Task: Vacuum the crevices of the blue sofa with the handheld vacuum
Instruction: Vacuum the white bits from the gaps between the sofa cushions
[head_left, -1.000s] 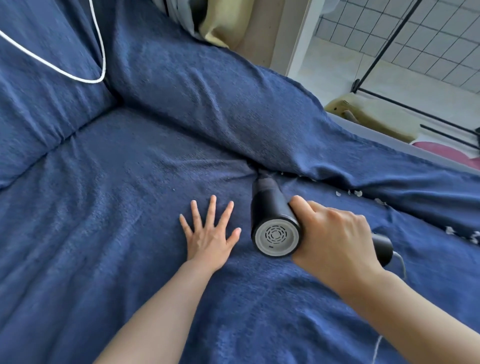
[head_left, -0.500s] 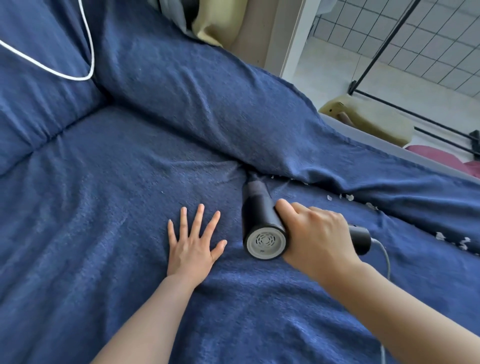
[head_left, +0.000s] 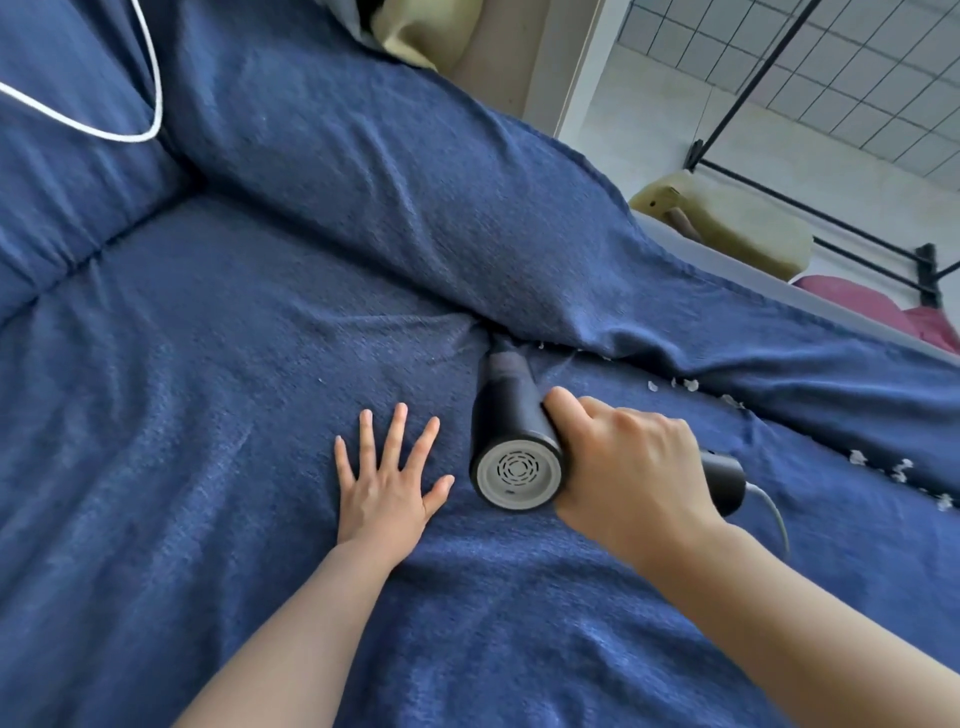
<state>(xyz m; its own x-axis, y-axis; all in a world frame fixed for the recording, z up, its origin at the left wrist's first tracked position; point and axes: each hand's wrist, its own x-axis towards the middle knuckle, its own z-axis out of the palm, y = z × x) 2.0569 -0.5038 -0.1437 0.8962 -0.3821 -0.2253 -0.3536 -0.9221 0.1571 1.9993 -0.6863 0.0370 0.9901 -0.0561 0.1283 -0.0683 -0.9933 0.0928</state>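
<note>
The blue sofa (head_left: 218, 364) fills the view, draped in dark blue cloth. My right hand (head_left: 628, 467) is shut on the black handheld vacuum (head_left: 511, 426). Its grey vented rear cap faces me, and its nozzle tip pokes into the crevice (head_left: 498, 340) between the seat and the padded armrest (head_left: 415, 218). My left hand (head_left: 387, 483) lies flat on the seat with fingers spread, just left of the vacuum and apart from it. Small white crumbs (head_left: 680, 384) lie along the crevice to the right of the nozzle.
A white cable (head_left: 130, 136) loops over the back cushion at upper left. A grey cord (head_left: 769, 504) trails from the vacuum's handle. Beyond the armrest are a tiled floor, a black metal rack (head_left: 810, 208), a yellowish cushion (head_left: 737, 223) and a pink item (head_left: 852, 306).
The vacuum's nozzle stays in the same spot of the crevice. My left hand has shifted slightly along the seat, still flat beside the vacuum. The view has moved a little.
</note>
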